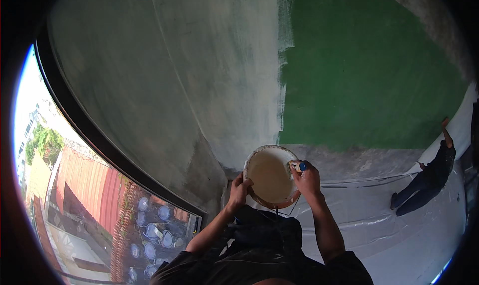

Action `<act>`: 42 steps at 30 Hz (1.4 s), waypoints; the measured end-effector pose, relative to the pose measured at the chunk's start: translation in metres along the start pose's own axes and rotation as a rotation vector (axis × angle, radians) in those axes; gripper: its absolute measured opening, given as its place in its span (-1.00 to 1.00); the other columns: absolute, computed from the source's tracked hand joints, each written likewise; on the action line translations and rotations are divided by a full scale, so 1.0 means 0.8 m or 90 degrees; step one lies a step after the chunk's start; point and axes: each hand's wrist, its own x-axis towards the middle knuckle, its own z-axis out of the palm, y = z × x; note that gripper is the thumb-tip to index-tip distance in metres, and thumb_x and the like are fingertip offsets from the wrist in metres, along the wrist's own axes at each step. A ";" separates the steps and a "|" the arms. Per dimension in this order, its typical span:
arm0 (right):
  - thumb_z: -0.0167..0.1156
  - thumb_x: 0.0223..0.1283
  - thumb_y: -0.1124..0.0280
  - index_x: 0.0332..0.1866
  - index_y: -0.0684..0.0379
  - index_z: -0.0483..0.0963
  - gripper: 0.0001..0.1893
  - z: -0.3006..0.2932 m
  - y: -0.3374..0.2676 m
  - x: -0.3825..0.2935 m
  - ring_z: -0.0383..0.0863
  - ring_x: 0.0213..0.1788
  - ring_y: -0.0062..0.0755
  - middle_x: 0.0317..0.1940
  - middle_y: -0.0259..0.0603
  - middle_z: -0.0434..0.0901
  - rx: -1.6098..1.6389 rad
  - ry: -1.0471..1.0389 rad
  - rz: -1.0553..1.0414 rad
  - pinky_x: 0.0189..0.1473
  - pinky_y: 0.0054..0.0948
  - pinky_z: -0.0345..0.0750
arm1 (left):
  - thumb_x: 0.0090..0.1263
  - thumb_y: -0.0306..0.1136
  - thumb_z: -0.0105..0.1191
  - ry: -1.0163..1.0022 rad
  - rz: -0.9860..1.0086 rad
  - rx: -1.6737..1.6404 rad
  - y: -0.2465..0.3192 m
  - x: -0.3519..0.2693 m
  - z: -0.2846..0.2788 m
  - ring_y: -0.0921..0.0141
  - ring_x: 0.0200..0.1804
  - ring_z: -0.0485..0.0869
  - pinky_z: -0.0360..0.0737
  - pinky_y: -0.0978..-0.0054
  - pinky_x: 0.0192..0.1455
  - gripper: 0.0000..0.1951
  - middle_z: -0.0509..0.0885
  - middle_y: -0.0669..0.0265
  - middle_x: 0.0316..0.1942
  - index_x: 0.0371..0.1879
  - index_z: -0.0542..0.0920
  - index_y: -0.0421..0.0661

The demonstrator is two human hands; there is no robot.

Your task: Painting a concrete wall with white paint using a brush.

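A round bucket [266, 148] with a paint-smeared rim is in front of my body, holding pale beige paint [270, 180]. My left hand [239, 191] grips its left rim, thumb over the edge. At the right rim, my right hand [307, 178] holds a paintbrush [298, 166] with a blue handle end; its bristles are mostly hidden against the bucket's inner wall. Ahead rises a wall with a green area [359, 71] on the right. Streaky whitish paint [239, 60] covers the wall beside it and meets the green along a ragged edge.
Plastic sheeting [344, 225] covers the floor to my right. A person [430, 176] stands there, one hand raised to the wall. On my left, a dark-framed window opening [112, 139] overlooks metal roofs [89, 191] and several lidded containers [149, 250] below.
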 end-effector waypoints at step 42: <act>0.32 0.26 0.41 0.04 0.18 0.49 -0.71 -0.090 -0.017 0.048 0.63 0.00 -0.33 -0.05 -0.20 0.55 1.126 0.208 0.449 0.05 -0.32 0.74 | 0.25 -0.53 -0.01 -0.092 0.024 -0.144 0.012 0.008 -0.010 0.57 -0.68 0.37 0.36 0.61 -0.59 -0.82 0.53 0.49 -0.58 -0.20 0.58 -0.08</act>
